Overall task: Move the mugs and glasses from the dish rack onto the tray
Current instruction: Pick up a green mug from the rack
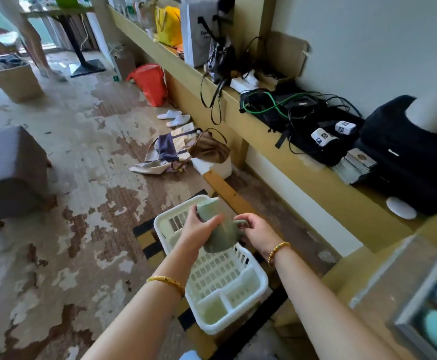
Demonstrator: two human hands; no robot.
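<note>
On worn floor (87, 157), white rack (261, 279)

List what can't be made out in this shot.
- Head view: tall sage-green ceramic mug: its mouth and inside, covered by the left hand.
- Its handle, mostly wrapped by the right hand.
- White plastic dish rack: its middle floor, behind mug and forearms.
- Grey tray: cut off by the right edge.

Matt green mug (216, 229), white slotted plastic dish rack (251, 305), worn patchy floor (82, 178)
</note>
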